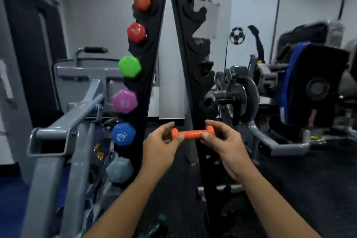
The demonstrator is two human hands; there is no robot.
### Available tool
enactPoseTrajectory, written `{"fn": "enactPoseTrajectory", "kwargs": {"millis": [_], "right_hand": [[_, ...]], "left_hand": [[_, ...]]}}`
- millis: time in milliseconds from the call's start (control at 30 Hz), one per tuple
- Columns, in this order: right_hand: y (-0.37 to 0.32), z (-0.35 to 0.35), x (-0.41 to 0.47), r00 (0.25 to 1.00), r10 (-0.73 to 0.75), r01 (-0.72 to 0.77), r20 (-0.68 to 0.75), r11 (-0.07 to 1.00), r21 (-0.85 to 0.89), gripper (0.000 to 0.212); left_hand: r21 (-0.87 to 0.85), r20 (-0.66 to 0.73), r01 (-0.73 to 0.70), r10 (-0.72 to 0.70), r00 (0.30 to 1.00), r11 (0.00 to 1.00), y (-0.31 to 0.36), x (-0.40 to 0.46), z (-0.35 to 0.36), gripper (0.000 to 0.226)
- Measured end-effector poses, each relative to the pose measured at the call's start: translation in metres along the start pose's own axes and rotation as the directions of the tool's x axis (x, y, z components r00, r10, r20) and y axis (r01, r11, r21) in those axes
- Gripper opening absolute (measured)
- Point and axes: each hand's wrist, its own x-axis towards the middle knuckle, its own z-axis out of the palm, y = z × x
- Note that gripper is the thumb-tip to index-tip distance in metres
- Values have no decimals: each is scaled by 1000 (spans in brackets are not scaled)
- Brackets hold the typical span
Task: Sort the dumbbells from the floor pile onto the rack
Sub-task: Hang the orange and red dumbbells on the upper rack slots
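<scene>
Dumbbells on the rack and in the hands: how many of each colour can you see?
Red dumbbells: 2
Green dumbbell: 1
Purple dumbbell: 1
Blue dumbbell: 1
Grey-teal dumbbell: 1
Orange dumbbell, held by both hands: 1
Total: 7

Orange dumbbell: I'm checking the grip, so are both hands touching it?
Touching. The head view shows the left hand pinching one end of the orange dumbbell and the right hand pinching the other end.

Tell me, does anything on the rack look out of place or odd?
Nothing stands out. Six dumbbells sit in the rack's left column, and both hands, left hand and right hand, hold the orange dumbbell level.
</scene>
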Motion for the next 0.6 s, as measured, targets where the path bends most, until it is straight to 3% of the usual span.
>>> {"fn": "enactPoseTrajectory", "kwargs": {"millis": [300,600], "right_hand": [[-97,7,41,967,-248,243,-58,967,-72,34],[-172,22,104,913,-408,396,-19,897,-198,30]], "left_hand": [[-178,-27,-109,106,994,978,87,57,3,41],[-105,-124,-276,263,957,955,155,119,5,61]]}}
